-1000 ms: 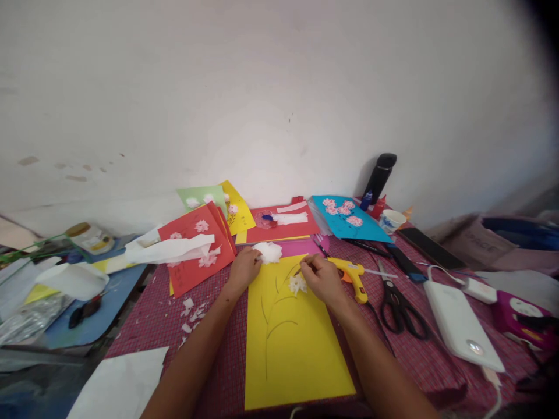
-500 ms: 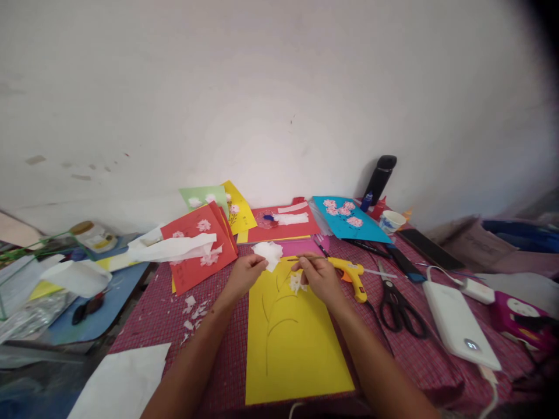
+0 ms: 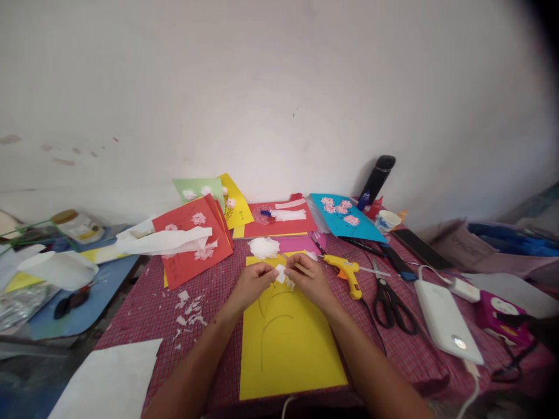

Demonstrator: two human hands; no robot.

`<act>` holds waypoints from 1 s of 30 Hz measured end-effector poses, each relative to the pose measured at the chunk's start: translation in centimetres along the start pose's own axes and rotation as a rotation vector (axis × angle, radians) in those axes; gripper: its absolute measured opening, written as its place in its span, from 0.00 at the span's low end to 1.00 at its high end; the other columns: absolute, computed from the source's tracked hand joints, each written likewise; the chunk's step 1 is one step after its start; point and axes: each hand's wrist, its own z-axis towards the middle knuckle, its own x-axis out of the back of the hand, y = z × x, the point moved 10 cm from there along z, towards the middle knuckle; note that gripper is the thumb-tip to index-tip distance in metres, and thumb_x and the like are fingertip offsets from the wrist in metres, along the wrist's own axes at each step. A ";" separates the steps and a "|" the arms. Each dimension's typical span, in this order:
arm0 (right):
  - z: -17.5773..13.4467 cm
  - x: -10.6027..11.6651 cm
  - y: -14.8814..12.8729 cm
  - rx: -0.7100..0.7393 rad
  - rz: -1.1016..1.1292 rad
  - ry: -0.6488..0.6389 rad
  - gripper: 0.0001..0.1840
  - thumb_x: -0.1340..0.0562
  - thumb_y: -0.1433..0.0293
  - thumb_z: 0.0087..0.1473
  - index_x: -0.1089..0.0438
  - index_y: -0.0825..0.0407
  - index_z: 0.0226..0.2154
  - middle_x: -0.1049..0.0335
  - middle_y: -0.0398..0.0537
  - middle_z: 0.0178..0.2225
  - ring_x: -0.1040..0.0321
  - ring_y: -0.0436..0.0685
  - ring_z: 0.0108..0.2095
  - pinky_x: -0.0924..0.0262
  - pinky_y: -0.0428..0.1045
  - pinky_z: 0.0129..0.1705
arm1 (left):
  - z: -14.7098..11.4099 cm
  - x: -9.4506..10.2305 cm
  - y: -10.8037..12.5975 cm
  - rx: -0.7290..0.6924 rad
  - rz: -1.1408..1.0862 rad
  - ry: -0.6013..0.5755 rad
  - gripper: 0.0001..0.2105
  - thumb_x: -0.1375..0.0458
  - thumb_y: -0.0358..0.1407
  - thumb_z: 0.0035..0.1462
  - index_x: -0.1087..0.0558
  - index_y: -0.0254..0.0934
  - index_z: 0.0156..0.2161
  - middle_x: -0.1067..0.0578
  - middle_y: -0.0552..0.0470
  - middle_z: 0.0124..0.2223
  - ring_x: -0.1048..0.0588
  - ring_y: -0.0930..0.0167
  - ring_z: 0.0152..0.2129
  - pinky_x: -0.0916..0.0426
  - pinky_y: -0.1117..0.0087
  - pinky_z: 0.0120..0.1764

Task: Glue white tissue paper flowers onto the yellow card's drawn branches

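Note:
My left hand pinches a small white paper square over the top of a yellow sheet with curved branch lines drawn on it. Close beside it, my right hand is closed on a thin brownish stick, whose tip meets the area of the square. Partly hidden under the right fingers, a small white paper flower lies on the sheet. A fluffy pile of white paper pieces sits just past the sheet's top edge.
To the right lie a yellow glue gun, black-handled scissors and a white power bank. Paper scraps are scattered left of the sheet. Red cards and a blue card with paper flowers stand further back.
My left hand has moved in toward my right hand with a small white square. The white paper it was touching now rests as a pile beyond the sheet. The view has shifted slightly.

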 end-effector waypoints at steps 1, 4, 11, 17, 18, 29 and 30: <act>0.0 0.0 0.0 -0.002 0.001 -0.003 0.07 0.37 0.64 0.50 0.33 0.50 0.32 0.33 0.41 0.27 0.36 0.51 0.26 0.40 0.45 0.28 | 0.0 -0.1 -0.1 0.001 -0.008 -0.005 0.16 0.41 0.48 0.54 0.27 0.34 0.31 0.32 0.57 0.23 0.37 0.76 0.20 0.45 0.75 0.25; 0.0 0.0 0.1 -0.005 -0.001 -0.010 0.07 0.37 0.65 0.50 0.33 0.50 0.32 0.33 0.41 0.27 0.36 0.51 0.26 0.41 0.45 0.27 | -0.2 -0.2 -0.1 -0.006 -0.037 -0.014 0.16 0.41 0.48 0.55 0.27 0.34 0.31 0.32 0.57 0.23 0.37 0.76 0.20 0.44 0.75 0.25; 0.0 -0.1 0.1 -0.009 -0.024 -0.009 0.08 0.37 0.64 0.50 0.34 0.50 0.31 0.33 0.41 0.27 0.36 0.52 0.26 0.40 0.45 0.28 | -0.2 -1.3 -0.1 -0.033 -0.181 -0.083 0.14 0.40 0.45 0.54 0.26 0.34 0.35 0.30 0.56 0.26 0.36 0.76 0.22 0.43 0.75 0.28; -0.1 0.1 -0.3 0.010 -0.029 -0.002 0.08 0.37 0.65 0.51 0.33 0.50 0.34 0.32 0.42 0.30 0.34 0.53 0.30 0.39 0.46 0.31 | -0.1 -0.9 -0.7 -0.017 -0.086 -0.025 0.14 0.42 0.46 0.55 0.28 0.34 0.30 0.32 0.57 0.24 0.36 0.76 0.21 0.44 0.74 0.26; -0.1 0.0 -0.4 0.009 -0.026 -0.010 0.09 0.37 0.64 0.51 0.34 0.50 0.34 0.32 0.42 0.30 0.33 0.53 0.30 0.38 0.46 0.31 | -0.2 -0.9 -0.6 -0.019 -0.070 -0.025 0.15 0.42 0.46 0.56 0.28 0.34 0.30 0.32 0.57 0.23 0.36 0.76 0.21 0.44 0.74 0.26; -0.2 -0.2 0.2 0.026 -0.092 -0.017 0.05 0.40 0.65 0.53 0.35 0.48 0.33 0.33 0.41 0.29 0.34 0.53 0.28 0.38 0.46 0.30 | -0.4 -1.1 0.4 -0.073 0.035 -0.023 0.16 0.46 0.45 0.58 0.27 0.34 0.29 0.33 0.56 0.23 0.36 0.75 0.21 0.44 0.75 0.26; -0.2 -0.3 0.3 0.020 -0.093 -0.020 0.04 0.40 0.66 0.53 0.34 0.48 0.33 0.33 0.42 0.28 0.34 0.53 0.28 0.38 0.46 0.29 | -0.4 -1.0 0.7 -0.095 0.034 -0.005 0.15 0.45 0.45 0.58 0.27 0.34 0.29 0.32 0.56 0.24 0.36 0.75 0.22 0.43 0.75 0.26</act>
